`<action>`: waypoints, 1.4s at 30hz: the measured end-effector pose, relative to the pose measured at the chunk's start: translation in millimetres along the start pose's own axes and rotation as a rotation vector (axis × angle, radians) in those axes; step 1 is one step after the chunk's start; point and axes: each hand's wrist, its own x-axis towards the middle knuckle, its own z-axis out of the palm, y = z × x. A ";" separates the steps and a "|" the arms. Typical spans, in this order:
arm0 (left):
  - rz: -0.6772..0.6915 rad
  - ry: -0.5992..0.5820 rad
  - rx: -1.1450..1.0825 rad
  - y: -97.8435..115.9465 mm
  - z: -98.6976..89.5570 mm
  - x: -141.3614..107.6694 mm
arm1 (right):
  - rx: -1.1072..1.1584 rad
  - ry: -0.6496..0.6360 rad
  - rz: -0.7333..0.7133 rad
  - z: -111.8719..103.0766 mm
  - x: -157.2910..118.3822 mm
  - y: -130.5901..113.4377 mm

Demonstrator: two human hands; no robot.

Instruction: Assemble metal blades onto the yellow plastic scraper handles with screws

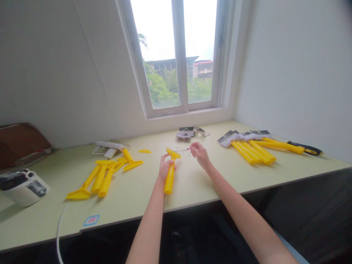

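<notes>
Below a two-pane window (181, 66), a pale yellow-green table (214, 190) runs between plain white walls (297, 66), with trees and low buildings showing through the glass. At the table's far left are a brown cardboard box (22, 143) and a white container (27, 189) with a dark top; a white cable (58, 234) hangs over the front edge.

On the container is a dark label whose content is too blurred to read. A blue-bordered sticker (91, 220) near the front edge bears red characters that cannot be made out for certain. Black-and-white printed cards (186, 131) lie below the window, and similar ones cover the heads of the yellow-handled tools (254, 152) grouped at the right; their print is too small to read.

Near the middle of the table, the left hand (163, 169) curls around the neck of a yellow T-shaped tool (169, 181), smooth and glossy, its thick round handle pointing toward the front edge. The right hand (200, 154) pinches a slim screwdriver (181, 150), its shaft reaching to the tool's head. Tiny pieces (189, 154) lie beside it, and more loose yellow tools (103, 179) lie to the left.
</notes>
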 end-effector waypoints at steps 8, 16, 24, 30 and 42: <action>-0.001 -0.004 0.003 2.1 1.5 -2.1 | 0.004 -0.020 0.019 -0.2 0.6 1.7; -0.008 0.015 0.011 1.5 2.2 -1.6 | 0.040 -0.045 0.017 -0.7 -0.8 -1.6; -0.006 0.007 0.037 0.6 2.1 -2.8 | -0.044 0.038 -0.058 0.4 -3.6 -0.2; 0.004 0.007 0.064 -1.7 0.6 -1.6 | -0.185 0.057 -0.141 0.6 -6.8 -3.8; 0.009 0.019 0.081 -2.7 0.6 -0.5 | -0.328 0.152 -0.260 3.3 -11.1 -7.7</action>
